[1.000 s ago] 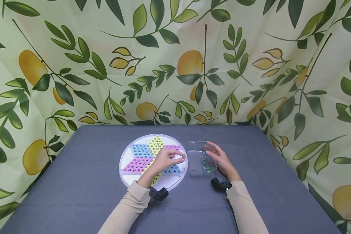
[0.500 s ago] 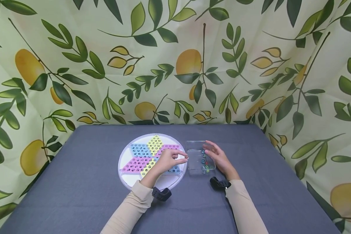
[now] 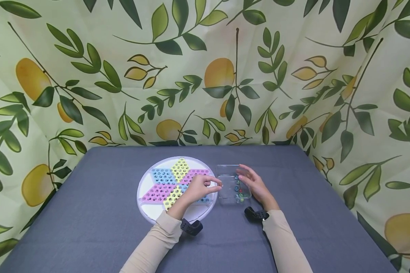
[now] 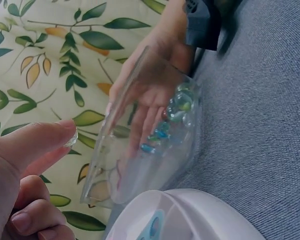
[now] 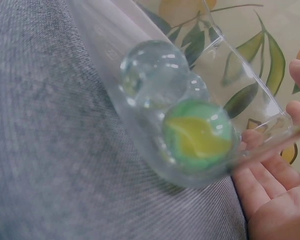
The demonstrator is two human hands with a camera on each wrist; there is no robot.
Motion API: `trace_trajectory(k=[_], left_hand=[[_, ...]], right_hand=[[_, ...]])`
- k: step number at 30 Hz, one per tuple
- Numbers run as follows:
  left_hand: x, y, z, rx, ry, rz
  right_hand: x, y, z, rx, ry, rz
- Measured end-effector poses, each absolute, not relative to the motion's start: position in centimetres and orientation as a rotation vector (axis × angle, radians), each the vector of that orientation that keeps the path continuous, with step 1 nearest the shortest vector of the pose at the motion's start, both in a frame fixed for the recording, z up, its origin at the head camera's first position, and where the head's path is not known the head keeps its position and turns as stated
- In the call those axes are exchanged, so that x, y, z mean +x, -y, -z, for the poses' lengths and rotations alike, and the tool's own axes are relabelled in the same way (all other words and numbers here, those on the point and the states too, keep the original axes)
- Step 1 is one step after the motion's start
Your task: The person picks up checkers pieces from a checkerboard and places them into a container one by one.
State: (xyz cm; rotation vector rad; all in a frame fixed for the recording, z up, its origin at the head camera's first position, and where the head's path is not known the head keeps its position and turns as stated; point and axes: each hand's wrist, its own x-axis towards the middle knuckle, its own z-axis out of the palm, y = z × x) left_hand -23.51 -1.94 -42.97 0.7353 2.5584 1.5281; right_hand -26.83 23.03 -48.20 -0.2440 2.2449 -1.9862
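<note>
My left hand [image 3: 197, 189] hovers over the right edge of the star board [image 3: 149, 207], a round white Chinese checkers board with pink, blue and yellow hole fields. Between thumb and index finger it pinches a small clear marble [image 4: 71, 138]. To the board's right sits a clear plastic box [image 3: 225, 198] with several glass marbles [image 3: 239, 195] along its right side. My right hand [image 3: 259, 189] rests beside the box's right wall, fingers extended and seen through the plastic in the left wrist view. A green marble with a yellow swirl [image 5: 200, 135] shows large in the right wrist view.
Grey cloth [image 3: 99, 212] covers the table. A leaf-and-fruit patterned curtain [image 3: 188, 94] hangs behind it and at both sides. Each wrist wears a black camera mount [image 3: 191, 227].
My left hand has moved a little to the right, off the board's edge toward the box, still pinching the marble. The right hand stays beside the box.
</note>
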Motion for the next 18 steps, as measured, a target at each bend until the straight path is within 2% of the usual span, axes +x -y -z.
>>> trace_trajectory(k=[18], left_hand=[[-23.55, 1.65, 43.51, 0.793, -2.559, -1.522]], right_hand=[[-26.96, -23.1, 48.41, -0.259, -2.269, 1.986]])
